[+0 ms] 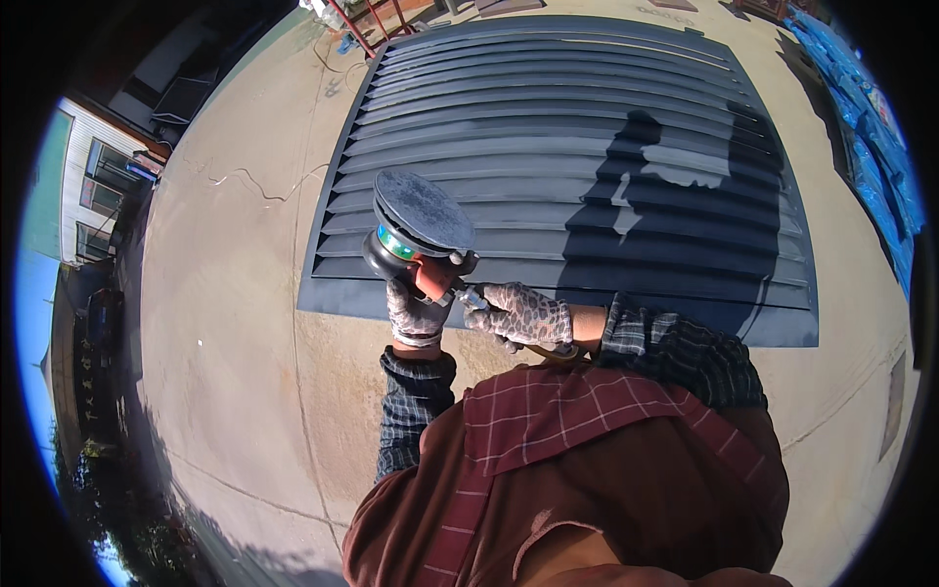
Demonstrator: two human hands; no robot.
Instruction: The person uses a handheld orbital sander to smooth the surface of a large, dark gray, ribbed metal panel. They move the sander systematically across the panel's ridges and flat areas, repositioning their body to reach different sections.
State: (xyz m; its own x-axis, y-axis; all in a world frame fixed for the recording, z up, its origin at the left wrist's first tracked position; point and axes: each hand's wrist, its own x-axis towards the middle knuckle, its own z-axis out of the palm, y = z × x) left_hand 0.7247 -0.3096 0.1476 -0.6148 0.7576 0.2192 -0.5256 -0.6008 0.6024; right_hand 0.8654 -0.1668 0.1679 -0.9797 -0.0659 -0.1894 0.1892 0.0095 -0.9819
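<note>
A round-pad air sander is held up in front of me, its grey disc tilted upward and its red and black body below. My left hand, in a leopard-print glove, grips the body from underneath. In a matching glove, my right hand is closed around the metal hose fitting at the sander's rear. A stretch of yellowish hose shows under my right wrist. Beyond the tool lies a large dark grey louvred metal panel, with many parallel slats and a flat border.
My shadow falls over the panel's right half. Blue plastic sheeting covers something along the right. A thin hose or cord lies on the concrete floor at left. Red metal bars stand at the far left corner of the panel.
</note>
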